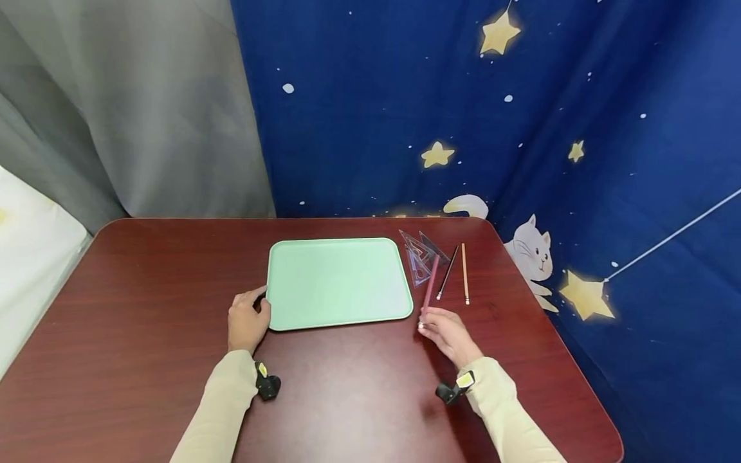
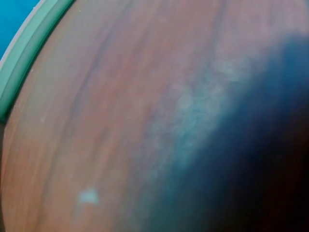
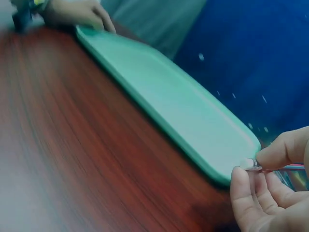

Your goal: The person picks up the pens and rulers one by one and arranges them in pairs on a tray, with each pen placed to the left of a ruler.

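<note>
A mint-green tray lies flat on the table. At its left edge is my left hand, fingers and thumb against the rim and nothing held. The right wrist view also shows the left hand at the tray's far end. My right hand pinches a pink pencil near its white eraser, by the tray's front right corner. The pencil slants up and away from the hand. Past it lie a black pencil, a natural-wood pencil and clear plastic set squares.
The dark red wooden table has rounded corners. A grey curtain and a blue star-patterned curtain hang behind it. White cloth is at the far left. The left wrist view shows blurred table surface and some tray rim.
</note>
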`<action>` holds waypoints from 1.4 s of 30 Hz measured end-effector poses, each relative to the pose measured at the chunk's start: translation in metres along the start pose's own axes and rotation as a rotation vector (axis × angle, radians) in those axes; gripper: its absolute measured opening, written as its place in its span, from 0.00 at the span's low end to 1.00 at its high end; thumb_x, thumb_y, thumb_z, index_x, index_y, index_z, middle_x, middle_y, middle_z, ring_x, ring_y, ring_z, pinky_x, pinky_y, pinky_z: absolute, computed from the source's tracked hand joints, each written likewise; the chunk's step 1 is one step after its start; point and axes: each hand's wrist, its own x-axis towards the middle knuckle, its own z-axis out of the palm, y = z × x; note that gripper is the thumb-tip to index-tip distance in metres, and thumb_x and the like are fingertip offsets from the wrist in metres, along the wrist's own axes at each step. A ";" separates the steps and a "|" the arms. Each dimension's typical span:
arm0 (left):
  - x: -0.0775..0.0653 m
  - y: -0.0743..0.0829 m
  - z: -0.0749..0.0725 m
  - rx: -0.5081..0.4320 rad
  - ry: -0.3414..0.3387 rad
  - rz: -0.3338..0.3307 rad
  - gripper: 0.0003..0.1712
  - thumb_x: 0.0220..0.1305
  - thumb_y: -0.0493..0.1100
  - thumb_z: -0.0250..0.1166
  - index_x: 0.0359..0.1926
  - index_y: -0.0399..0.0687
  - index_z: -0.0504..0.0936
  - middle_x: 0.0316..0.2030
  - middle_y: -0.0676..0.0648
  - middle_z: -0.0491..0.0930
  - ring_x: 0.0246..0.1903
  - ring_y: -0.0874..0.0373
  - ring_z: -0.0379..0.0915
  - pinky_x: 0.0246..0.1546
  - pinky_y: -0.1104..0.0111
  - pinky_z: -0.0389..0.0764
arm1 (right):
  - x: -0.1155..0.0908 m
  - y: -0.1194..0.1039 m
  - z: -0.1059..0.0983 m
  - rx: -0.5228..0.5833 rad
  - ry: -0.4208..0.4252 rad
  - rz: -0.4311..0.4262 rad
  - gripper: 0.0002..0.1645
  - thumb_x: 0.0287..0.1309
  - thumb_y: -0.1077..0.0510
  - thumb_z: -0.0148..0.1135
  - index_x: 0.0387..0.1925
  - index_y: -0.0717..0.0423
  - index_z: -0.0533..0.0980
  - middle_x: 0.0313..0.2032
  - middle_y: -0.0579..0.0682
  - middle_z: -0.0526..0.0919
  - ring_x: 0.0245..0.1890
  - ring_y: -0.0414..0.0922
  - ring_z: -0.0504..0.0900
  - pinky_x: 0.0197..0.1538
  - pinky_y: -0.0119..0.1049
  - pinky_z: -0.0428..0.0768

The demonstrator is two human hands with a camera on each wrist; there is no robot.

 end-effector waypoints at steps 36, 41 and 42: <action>-0.001 0.000 0.002 -0.040 -0.003 0.017 0.17 0.61 0.34 0.56 0.50 0.38 0.83 0.45 0.37 0.83 0.48 0.43 0.73 0.49 0.50 0.75 | 0.021 0.030 0.197 -0.281 -0.280 -0.031 0.22 0.47 0.76 0.58 0.47 0.79 0.71 0.29 0.54 0.79 0.19 0.37 0.77 0.26 0.27 0.80; 0.002 -0.003 -0.002 -0.033 0.018 0.032 0.17 0.60 0.33 0.56 0.49 0.38 0.83 0.44 0.38 0.83 0.48 0.43 0.73 0.49 0.50 0.75 | 0.028 0.039 0.226 -0.367 -0.274 -0.040 0.18 0.44 0.75 0.59 0.42 0.75 0.73 0.25 0.50 0.78 0.18 0.38 0.76 0.26 0.29 0.81; 0.002 -0.003 -0.002 -0.036 0.016 0.034 0.17 0.60 0.34 0.56 0.49 0.38 0.83 0.44 0.38 0.83 0.48 0.43 0.73 0.49 0.51 0.75 | 0.029 0.040 0.230 -0.393 -0.262 -0.046 0.17 0.44 0.75 0.59 0.41 0.74 0.74 0.25 0.49 0.78 0.18 0.38 0.76 0.27 0.29 0.81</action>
